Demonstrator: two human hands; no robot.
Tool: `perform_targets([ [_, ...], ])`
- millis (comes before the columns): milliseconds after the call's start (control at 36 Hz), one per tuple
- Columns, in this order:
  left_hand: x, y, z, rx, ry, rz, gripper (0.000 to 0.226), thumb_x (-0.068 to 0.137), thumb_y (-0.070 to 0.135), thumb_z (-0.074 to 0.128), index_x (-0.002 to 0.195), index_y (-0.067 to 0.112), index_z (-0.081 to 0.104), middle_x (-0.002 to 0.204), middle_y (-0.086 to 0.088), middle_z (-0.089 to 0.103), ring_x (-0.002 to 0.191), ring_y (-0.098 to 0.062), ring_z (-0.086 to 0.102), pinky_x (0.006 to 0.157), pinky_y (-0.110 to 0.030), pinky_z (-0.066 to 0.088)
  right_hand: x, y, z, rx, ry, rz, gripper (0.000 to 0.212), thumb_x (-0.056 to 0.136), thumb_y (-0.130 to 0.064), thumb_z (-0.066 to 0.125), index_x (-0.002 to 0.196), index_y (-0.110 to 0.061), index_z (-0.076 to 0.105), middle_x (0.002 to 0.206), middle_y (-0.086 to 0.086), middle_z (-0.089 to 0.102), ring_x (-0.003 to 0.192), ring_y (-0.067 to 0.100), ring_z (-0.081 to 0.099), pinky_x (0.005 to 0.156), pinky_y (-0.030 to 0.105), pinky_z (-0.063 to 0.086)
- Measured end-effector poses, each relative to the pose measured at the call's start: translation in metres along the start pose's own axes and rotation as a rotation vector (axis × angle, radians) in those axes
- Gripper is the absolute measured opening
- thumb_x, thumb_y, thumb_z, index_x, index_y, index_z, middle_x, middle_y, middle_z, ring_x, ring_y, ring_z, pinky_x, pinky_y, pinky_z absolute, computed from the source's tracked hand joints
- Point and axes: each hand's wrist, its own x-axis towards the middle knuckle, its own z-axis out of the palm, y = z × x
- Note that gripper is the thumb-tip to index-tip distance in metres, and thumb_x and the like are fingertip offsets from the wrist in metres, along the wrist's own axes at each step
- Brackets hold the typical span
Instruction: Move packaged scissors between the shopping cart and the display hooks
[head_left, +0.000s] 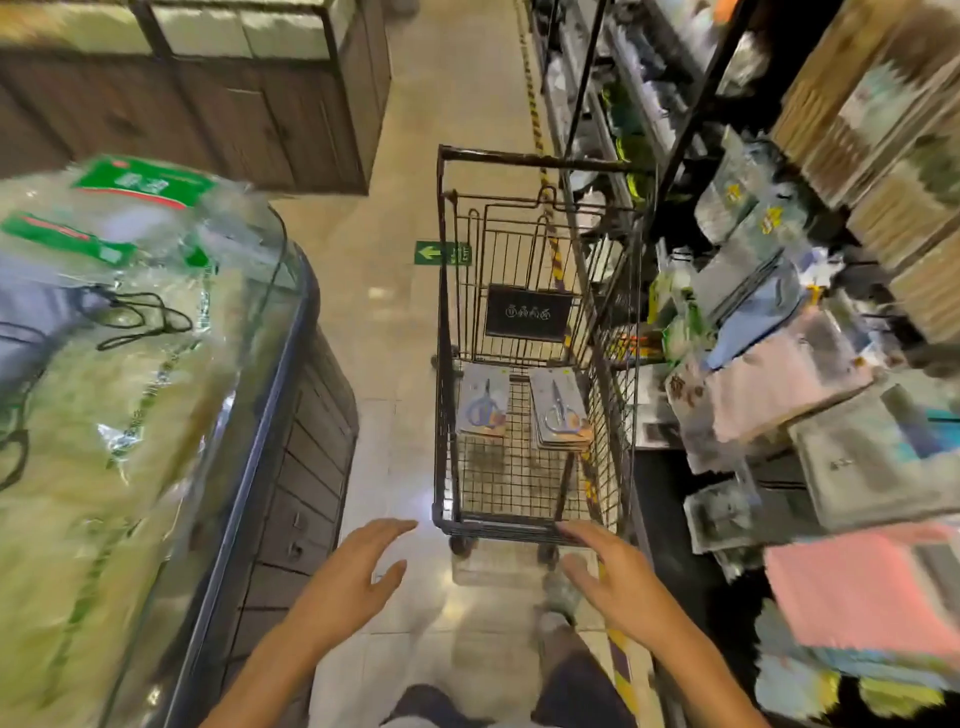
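A dark wire shopping cart stands in the aisle ahead of me. Two stacks of packaged scissors lie on its mesh floor: a left stack and a right stack, each grey card showing blue-handled scissors. My left hand hovers open just short of the cart's near left corner, holding nothing. My right hand is open too, its fingertips at the cart's near edge. The display hooks with hanging packages are on the rack to the right, blurred.
A glass-fronted bin of bagged noodles fills the left side. Shelving with packaged goods and pink cloths lines the right. A yellow-black floor stripe runs along the rack. A green arrow sign is on the floor.
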Motion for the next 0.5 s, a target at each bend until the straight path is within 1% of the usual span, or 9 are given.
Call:
perform_targets([
  [56, 0.017, 0.012, 0.000, 0.007, -0.006, -0.019, 0.046, 0.102, 0.036, 0.055, 0.146, 0.040, 0.042, 0.143, 0.027, 0.041, 0.130, 0.007, 0.039, 0.104, -0.005, 0.022, 0.019, 0.008, -0.011, -0.021, -0.022, -0.001, 0.046, 0.097, -0.034, 0.063, 0.141, -0.038, 0.051, 0.143, -0.019, 0.049, 0.134, 0.001, 0.044, 0.113, 0.017, 0.030],
  [111, 0.037, 0.026, 0.001, 0.013, -0.015, -0.039, 0.046, 0.102, 0.035, 0.054, 0.146, 0.040, 0.042, 0.142, 0.027, 0.041, 0.129, 0.007, 0.039, 0.103, -0.003, 0.021, 0.040, 0.017, -0.025, -0.036, -0.047, 0.022, 0.046, 0.099, -0.036, 0.061, 0.143, -0.038, 0.049, 0.141, -0.022, 0.044, 0.134, 0.001, 0.040, 0.113, 0.020, 0.028],
  [167, 0.060, 0.041, 0.003, 0.020, -0.025, -0.060, 0.046, 0.102, 0.032, 0.055, 0.146, 0.038, 0.042, 0.143, 0.024, 0.043, 0.131, 0.004, 0.042, 0.104, -0.002, 0.022, 0.063, 0.031, -0.040, -0.030, -0.058, 0.035, 0.047, 0.099, -0.037, 0.060, 0.144, -0.035, 0.049, 0.144, -0.018, 0.046, 0.138, 0.006, 0.041, 0.115, 0.023, 0.029],
  [250, 0.094, 0.066, 0.005, 0.045, -0.045, -0.088, 0.048, 0.102, 0.032, 0.055, 0.148, 0.032, 0.043, 0.149, 0.016, 0.045, 0.136, -0.003, 0.043, 0.110, -0.015, 0.031, 0.094, 0.047, -0.063, -0.040, -0.083, 0.059, 0.050, 0.098, -0.038, 0.060, 0.146, -0.031, 0.048, 0.149, -0.011, 0.047, 0.142, 0.011, 0.041, 0.115, 0.024, 0.028],
  [306, 0.118, 0.089, 0.005, 0.041, -0.057, -0.107, 0.049, 0.101, 0.031, 0.056, 0.148, 0.035, 0.042, 0.149, 0.016, 0.043, 0.137, -0.005, 0.042, 0.112, -0.022, 0.034, 0.107, 0.055, -0.079, -0.034, -0.092, 0.110, 0.052, 0.097, -0.040, 0.060, 0.147, -0.035, 0.046, 0.152, -0.012, 0.045, 0.142, 0.011, 0.040, 0.115, 0.024, 0.029],
  [361, 0.143, 0.109, 0.009, 0.027, -0.059, -0.093, 0.049, 0.101, 0.031, 0.056, 0.148, 0.037, 0.042, 0.149, 0.016, 0.043, 0.139, -0.005, 0.039, 0.114, -0.022, 0.032, 0.122, 0.064, -0.093, -0.028, -0.084, 0.102, 0.051, 0.098, -0.037, 0.061, 0.146, -0.033, 0.047, 0.152, -0.010, 0.045, 0.141, 0.012, 0.042, 0.113, 0.023, 0.030],
  [417, 0.168, 0.123, 0.014, 0.010, -0.064, -0.077, 0.050, 0.101, 0.032, 0.056, 0.149, 0.035, 0.042, 0.151, 0.014, 0.042, 0.143, -0.006, 0.036, 0.116, -0.021, 0.028, 0.139, 0.070, -0.107, -0.021, -0.128, 0.089, 0.051, 0.099, -0.036, 0.059, 0.148, -0.028, 0.046, 0.152, -0.005, 0.047, 0.139, 0.014, 0.045, 0.110, 0.024, 0.033],
  [500, 0.200, 0.134, 0.024, -0.007, -0.093, -0.060, 0.051, 0.100, 0.039, 0.052, 0.149, 0.032, 0.043, 0.151, 0.009, 0.045, 0.143, -0.009, 0.037, 0.118, -0.024, 0.027, 0.162, 0.079, -0.120, -0.011, -0.185, 0.117, 0.052, 0.101, -0.037, 0.058, 0.149, -0.029, 0.043, 0.154, -0.004, 0.044, 0.142, 0.016, 0.041, 0.112, 0.028, 0.033],
])
